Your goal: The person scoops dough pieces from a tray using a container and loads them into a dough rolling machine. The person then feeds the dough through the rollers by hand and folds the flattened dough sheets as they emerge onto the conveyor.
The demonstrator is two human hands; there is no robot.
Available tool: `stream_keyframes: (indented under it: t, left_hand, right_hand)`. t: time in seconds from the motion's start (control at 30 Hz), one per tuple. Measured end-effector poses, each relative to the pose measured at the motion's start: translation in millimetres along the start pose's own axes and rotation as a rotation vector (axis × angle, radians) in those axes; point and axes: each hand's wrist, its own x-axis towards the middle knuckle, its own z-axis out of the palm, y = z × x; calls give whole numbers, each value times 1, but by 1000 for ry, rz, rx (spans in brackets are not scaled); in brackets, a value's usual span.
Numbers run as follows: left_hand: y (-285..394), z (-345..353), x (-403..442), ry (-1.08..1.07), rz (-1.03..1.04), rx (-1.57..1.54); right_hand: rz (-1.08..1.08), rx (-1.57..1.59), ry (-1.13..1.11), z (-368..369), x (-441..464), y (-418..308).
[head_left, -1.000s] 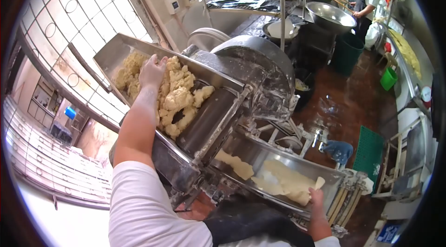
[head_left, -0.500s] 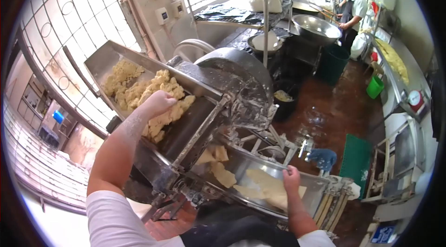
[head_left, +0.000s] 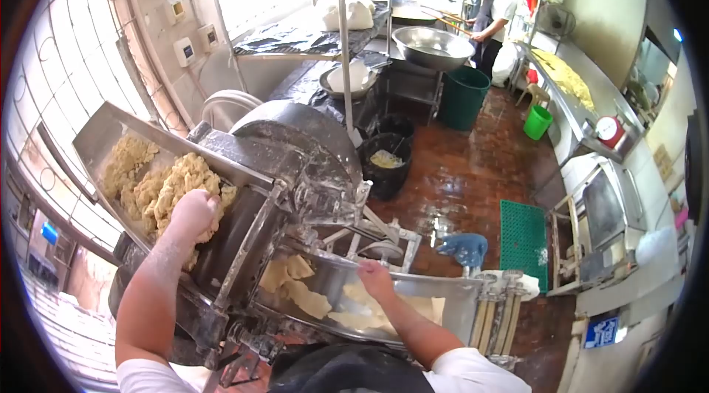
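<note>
Crumbly yellow dough (head_left: pixel 173 182) lies heaped in the metal hopper (head_left: pixel 96 131) of a floury roller machine at the left. My left hand (head_left: pixel 196 213) rests against the right side of the heap, its fingers curled into the dough and partly hidden. Over the back rim of the metal catch tray (head_left: pixel 461 293) is my right hand (head_left: pixel 377 278), its fingers curled in, with nothing visible in them. Flat torn dough sheets (head_left: pixel 303 297) lie in that tray, below and to both sides of my right forearm.
Behind the machine stand a black bucket (head_left: pixel 388 164), a green bin (head_left: pixel 464 101) and a large steel bowl (head_left: pixel 433 46). A person (head_left: pixel 496 16) stands beyond. At the right are a steel counter with dough (head_left: pixel 565 79), a scale (head_left: pixel 609 131) and a green mat (head_left: pixel 523 245).
The view has swung right, so the machine appears farther left. My right hand has moved left along the tray, toward the rollers. My left hand stays at the dough heap.
</note>
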Motion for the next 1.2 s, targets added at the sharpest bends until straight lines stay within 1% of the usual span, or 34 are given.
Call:
stream_keyframes:
  t: [0.03,0.07,0.1,0.13,0.17,0.2,0.23,0.27,0.3,0.33,0.37,0.43,0.5,0.53,0.6,0.63,0.7,0.77,0.83,1.03,1.1,1.2]
  left_hand:
    - [-3,-2,2,-53,18,-185]
    - [-7,-2,7,-51,20,-188]
    - [-11,-1,12,-134,-61,-225]
    - [-12,0,16,-218,-144,-261]
    - [-12,3,17,-218,-144,-262]
    - [-12,8,15,-129,-87,-171]
    - [-13,12,13,-41,-32,-79]
    - [-13,15,12,-45,-33,-80]
    - [-13,18,11,-1,-30,-81]
    - [-12,20,9,43,-27,-82]
    - [-12,21,6,39,-27,-82]
    - [-11,22,1,42,-184,-366]
    - [-11,19,1,15,-177,-379]
    - [-12,18,2,-7,-178,-395]
    - [-17,22,10,-30,-153,-382]
    - [-21,23,13,-53,-133,-369]
    - [-15,19,16,-80,-145,-327]
    - [-7,15,16,-121,-155,-250]
    - [-5,18,17,-93,-157,-264]
    - [-8,17,16,-169,-144,-377]
    - [-9,19,11,-129,-101,-552]
    - [-6,19,9,-114,-76,-581]
  right_hand:
    - [29,-27,-8,4,1,-9]
    - [58,-54,-16,8,4,-14]
    - [57,-55,-14,14,8,-12]
    - [8,-65,-38,21,12,-9]
    - [-40,-74,-62,30,17,-4]
    - [-39,-74,-63,43,23,6]
    - [-50,102,-128,57,28,15]
    - [-60,278,-192,70,30,20]
    - [-56,277,-193,77,29,7]
    - [136,375,-281,80,26,-24]
    - [331,474,-365,86,26,-46]
    - [527,623,-508,115,35,-56]
    - [629,901,-725,136,39,-76]
    - [628,903,-722,148,40,-89]
    - [865,1078,-716,170,42,-117]
    - [865,1079,-721,174,41,-130]
    - [798,1345,-802,177,38,-159]
    - [811,1357,-775,183,41,-174]
    - [798,1395,-793,191,44,-176]
    - [785,1440,-842,208,56,-185]
    - [775,1441,-851,212,59,-187]
    - [756,1438,-851,218,59,-188]
